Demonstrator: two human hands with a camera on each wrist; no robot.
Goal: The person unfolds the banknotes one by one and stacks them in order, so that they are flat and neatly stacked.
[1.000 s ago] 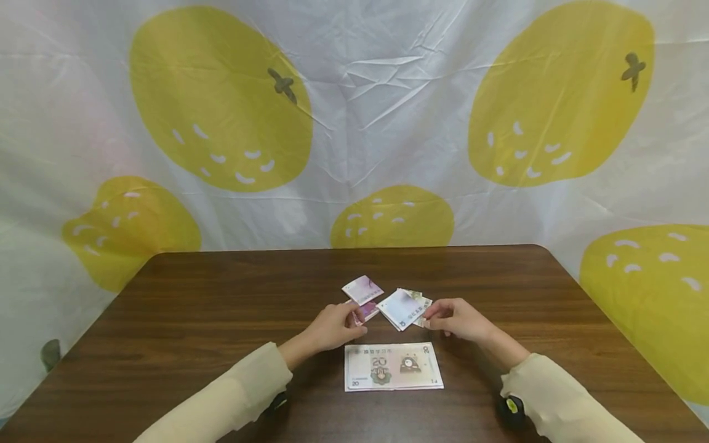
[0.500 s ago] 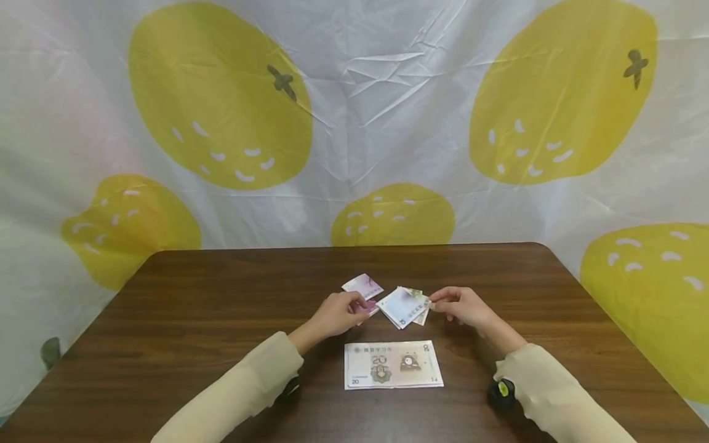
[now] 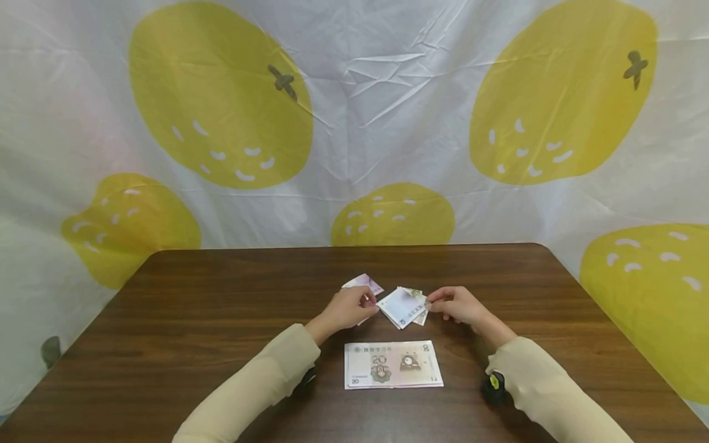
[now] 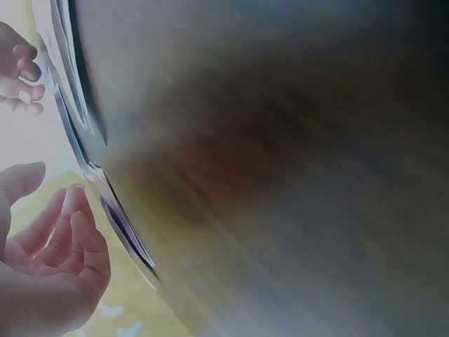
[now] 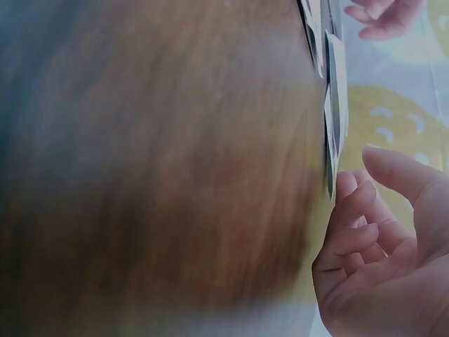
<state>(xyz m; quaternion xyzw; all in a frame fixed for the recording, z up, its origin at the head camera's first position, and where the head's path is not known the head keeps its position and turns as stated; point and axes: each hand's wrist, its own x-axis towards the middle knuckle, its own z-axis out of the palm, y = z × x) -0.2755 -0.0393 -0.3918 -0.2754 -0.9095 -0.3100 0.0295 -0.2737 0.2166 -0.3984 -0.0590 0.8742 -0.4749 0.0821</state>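
Note:
Folded play banknotes lie in a small group mid-table. A pale blue-grey folded note (image 3: 400,307) sits on top, with a greenish note (image 3: 422,318) sticking out under its right side. My left hand (image 3: 350,306) has its fingertips right at the left corner of the pale note and partly covers the purple folded notes (image 3: 365,283). At the right corner is my right hand (image 3: 460,306), fingertips at the note's edge. Both wrist views show a gap between thumb (image 4: 24,179) and fingers on the left hand, and between thumb (image 5: 393,168) and fingers on the right.
A stack of flat play banknotes marked 20 (image 3: 393,365) lies nearer the body, between the forearms. The brown wooden table (image 3: 221,295) ends at a white cloth (image 3: 354,147) printed with yellow fruit. Beige sleeves (image 3: 260,381) cover both forearms.
My left hand has moved right and slightly away from the body, from the purple notes to the pale note's left corner. My right hand has shifted slightly at the right corner.

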